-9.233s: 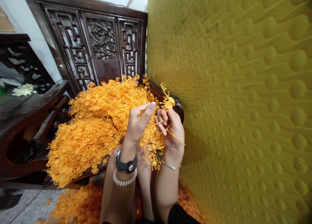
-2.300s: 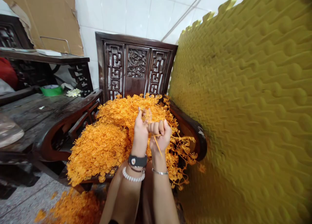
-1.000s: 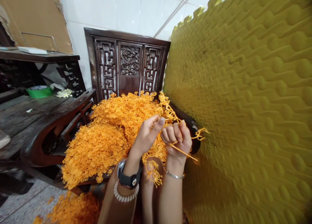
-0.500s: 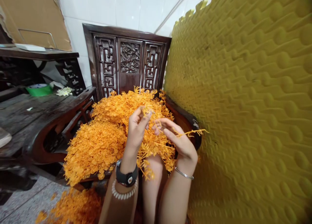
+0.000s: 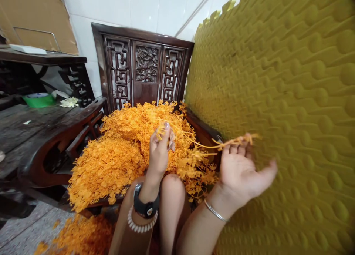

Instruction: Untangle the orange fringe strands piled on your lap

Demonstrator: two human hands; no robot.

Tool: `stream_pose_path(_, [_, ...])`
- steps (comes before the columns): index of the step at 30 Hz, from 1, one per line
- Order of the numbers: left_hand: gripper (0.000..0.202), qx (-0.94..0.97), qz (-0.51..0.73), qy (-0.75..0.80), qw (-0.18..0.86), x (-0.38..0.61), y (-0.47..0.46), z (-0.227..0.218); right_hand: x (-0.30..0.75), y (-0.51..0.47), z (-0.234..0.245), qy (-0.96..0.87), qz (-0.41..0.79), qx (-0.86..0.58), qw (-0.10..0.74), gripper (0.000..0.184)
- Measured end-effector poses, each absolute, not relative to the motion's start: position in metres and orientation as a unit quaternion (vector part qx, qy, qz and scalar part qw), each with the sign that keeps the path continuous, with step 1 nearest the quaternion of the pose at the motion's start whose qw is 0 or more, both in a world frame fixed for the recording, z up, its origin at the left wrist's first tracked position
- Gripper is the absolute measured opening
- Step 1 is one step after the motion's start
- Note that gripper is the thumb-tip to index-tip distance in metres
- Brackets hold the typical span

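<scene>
My left hand (image 5: pixel 161 147) is closed in a pinch above the orange pile, thumb raised against the fingers, with an orange curly strand (image 5: pixel 160 131) between them. A thin length of orange strand (image 5: pixel 206 147) runs from near that hand toward the right. My right hand (image 5: pixel 240 166) is turned palm up beside the yellow mat, thumb spread wide. The strand's far end lies across or behind its slightly blurred fingertips; whether they grip it is unclear. A large heap of orange curly strands (image 5: pixel 111 166) fills the chair seat in front of my knees.
A carved dark wooden chair back (image 5: pixel 146 64) stands behind the heap. A textured yellow foam mat (image 5: pixel 277 99) rises along the right. Left, a dark wooden bench (image 5: pixel 16 133) bears a green tape roll (image 5: pixel 40 100) and pale flowers (image 5: pixel 69 102). More orange strands (image 5: pixel 83 232) lie on the floor.
My right hand has swung right, away from my left hand, and turned palm up with its thumb out. The strand's end moved right with it. My left hand stays over the heap, fingers more closed.
</scene>
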State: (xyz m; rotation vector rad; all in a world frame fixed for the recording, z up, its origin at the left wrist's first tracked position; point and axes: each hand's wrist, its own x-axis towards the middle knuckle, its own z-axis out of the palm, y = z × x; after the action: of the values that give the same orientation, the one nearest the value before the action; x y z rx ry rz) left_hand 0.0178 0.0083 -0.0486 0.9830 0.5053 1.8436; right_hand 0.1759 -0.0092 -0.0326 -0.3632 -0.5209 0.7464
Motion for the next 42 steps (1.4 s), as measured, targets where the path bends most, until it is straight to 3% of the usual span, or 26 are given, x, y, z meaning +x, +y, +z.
stream_pose_path(4, [0.025,0.409,0.757,0.251,0.444,0.012,0.014,-0.054,0.184,-0.029,-0.027,-0.195,0.224,-0.163,0.941,0.027])
stream_pose_path(6, [0.024,0.436,0.743,0.275,0.426,0.01,0.019,-0.058,0.18,-0.042,-0.022,-0.248,0.133,-0.178,0.943,0.031])
stream_pose_path(10, [0.022,0.479,0.724,0.307,0.39,0.015,0.02,-0.059,0.155,-0.057,-0.015,-0.4,0.064,-0.246,0.881,0.045])
stream_pose_path(14, [0.022,0.551,0.694,0.304,0.349,0.021,0.009,-0.053,0.135,-0.044,-0.017,-0.562,0.13,-0.369,0.729,0.02])
stream_pose_path(18, [0.026,0.599,0.663,0.317,0.319,0.02,0.0,-0.05,0.129,-0.022,-0.026,-0.684,0.247,-0.394,0.562,0.019])
stream_pose_path(23, [0.019,0.639,0.609,0.444,0.157,0.015,-0.008,-0.045,0.122,-0.018,-0.03,-0.691,0.241,-0.379,0.566,0.007])
stream_pose_path(26, [0.018,0.654,0.589,0.457,0.13,0.014,-0.015,-0.041,0.117,-0.024,-0.029,-0.666,0.275,-0.371,0.586,0.006])
stream_pose_path(32, [0.044,0.635,0.628,0.363,0.265,0.013,-0.019,-0.043,0.113,-0.033,-0.027,-0.551,0.526,-0.272,0.588,0.022])
stream_pose_path(38, [0.04,0.65,0.591,0.308,0.365,0.008,-0.019,-0.039,0.115,-0.027,-0.025,-0.448,0.593,-0.201,0.638,0.026])
stream_pose_path(42, [0.037,0.638,0.563,0.187,0.49,0.011,-0.013,-0.044,0.113,-0.023,-0.025,-0.386,0.654,-0.121,0.64,0.024])
